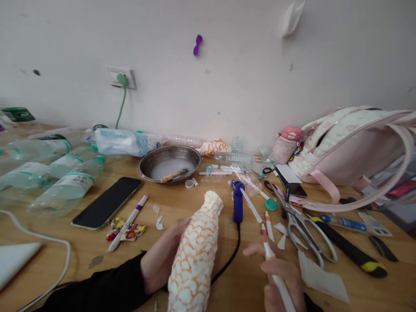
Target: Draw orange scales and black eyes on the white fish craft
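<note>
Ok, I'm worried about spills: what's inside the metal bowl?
The metal bowl holds whitish liquid and a wooden-handled tool, perhaps a brush, near its front rim. The liquid hides the bottom, so anything sunk there can't be seen.

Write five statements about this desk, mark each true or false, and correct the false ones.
1. The left hand holds the orange-scaled white shape. True.
2. The right hand is empty. False: it holds a white marker.
3. The green plug is in the wall socket. True.
4. The phone lies inside the metal basin. False: it lies on the table, to the left of the basin.
5. The glue gun is red. False: it is blue.
</note>
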`<state>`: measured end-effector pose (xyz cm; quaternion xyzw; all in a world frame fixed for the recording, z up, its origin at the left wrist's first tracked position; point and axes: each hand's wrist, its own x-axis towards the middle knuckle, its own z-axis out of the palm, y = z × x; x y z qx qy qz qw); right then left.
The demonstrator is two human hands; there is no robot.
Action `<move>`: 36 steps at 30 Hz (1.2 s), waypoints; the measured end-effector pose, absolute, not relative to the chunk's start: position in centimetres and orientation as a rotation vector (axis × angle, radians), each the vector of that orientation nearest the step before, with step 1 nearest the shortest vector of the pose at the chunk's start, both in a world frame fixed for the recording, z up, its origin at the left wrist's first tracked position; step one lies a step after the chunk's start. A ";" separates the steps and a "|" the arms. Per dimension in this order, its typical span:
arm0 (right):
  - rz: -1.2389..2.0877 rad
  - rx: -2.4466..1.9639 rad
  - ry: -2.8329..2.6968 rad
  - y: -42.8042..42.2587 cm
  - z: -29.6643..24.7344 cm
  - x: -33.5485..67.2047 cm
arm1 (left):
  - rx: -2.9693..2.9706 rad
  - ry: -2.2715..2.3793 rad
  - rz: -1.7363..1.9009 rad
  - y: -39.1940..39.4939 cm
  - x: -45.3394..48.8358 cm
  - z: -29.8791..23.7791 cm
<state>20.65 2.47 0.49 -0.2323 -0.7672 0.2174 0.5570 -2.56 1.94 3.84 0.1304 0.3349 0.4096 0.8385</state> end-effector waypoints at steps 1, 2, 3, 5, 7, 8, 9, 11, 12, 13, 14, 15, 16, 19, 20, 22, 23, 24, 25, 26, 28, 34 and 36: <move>0.461 -0.492 -1.869 2.7 0.9 20.6 | 0.277 0.695 0.892 2.0 -2.4 3.9; 0.411 -0.445 -1.939 3.0 1.4 20.5 | 0.284 0.674 0.907 2.1 -2.4 3.9; 0.361 -0.403 -2.006 3.3 1.9 20.3 | 0.291 0.654 0.913 2.1 -2.4 3.8; 0.304 -0.351 -2.069 3.5 2.3 19.7 | 0.307 0.632 0.894 2.1 -2.5 3.4; 0.349 -0.381 -2.029 3.3 1.9 19.1 | 0.308 0.675 0.874 1.9 -2.6 3.0; 0.410 -0.418 -1.986 3.1 1.5 18.8 | 0.310 0.709 0.872 1.8 -2.7 2.9; 0.491 -0.442 -1.940 2.9 0.9 18.6 | 0.314 0.746 0.874 1.6 -2.8 2.9; 0.679 -0.452 -1.887 2.4 -0.1 18.2 | 0.328 0.814 0.890 1.3 -2.8 3.1; 0.771 -0.456 -1.879 2.2 -0.4 18.1 | 0.337 0.841 0.900 1.2 -2.7 3.1; 0.844 -0.462 -1.879 2.1 -0.6 18.1 | 0.350 0.859 0.916 1.1 -2.6 3.2; 0.886 -0.473 -1.878 1.9 -0.6 18.1 | 0.365 0.865 0.938 1.0 -2.4 3.2; 0.888 -0.483 -1.874 1.8 -0.6 18.1 | 0.376 0.862 0.962 1.0 -2.2 3.2; 0.858 -0.494 -1.874 1.7 -0.4 18.0 | 0.383 0.852 0.987 1.0 -2.1 3.1; 0.659 -0.568 -1.863 1.6 0.1 17.8 | 0.348 0.801 1.002 1.1 -1.8 2.9; 0.590 -0.609 -1.857 1.6 0.1 17.6 | 0.328 0.775 0.992 1.2 -1.8 2.9; 0.486 -0.683 -1.842 1.5 0.0 17.2 | 0.320 0.732 0.993 1.2 -2.0 3.1; 0.455 -0.704 -1.836 1.5 -0.2 17.0 | 0.330 0.723 1.004 1.2 -2.2 3.2; 0.433 -0.713 -1.835 1.5 -0.4 16.8 | 0.344 0.730 1.012 1.2 -2.3 3.3; 0.417 -0.717 -1.832 1.6 -0.6 16.7 | 0.360 0.745 1.022 1.3 -2.5 3.5; 0.403 -0.718 -1.827 1.6 -0.8 16.7 | 0.373 0.764 1.037 1.3 -2.7 3.7; 0.379 -0.720 -1.823 1.7 -1.0 16.8 | 0.370 0.824 1.089 1.5 -3.0 4.1; 0.634 -0.633 -1.908 1.9 -0.5 18.3 | 0.237 1.040 1.180 2.2 -3.2 4.9; 0.789 -0.564 -1.956 1.9 -0.4 18.8 | 0.220 1.033 1.135 2.2 -2.9 4.8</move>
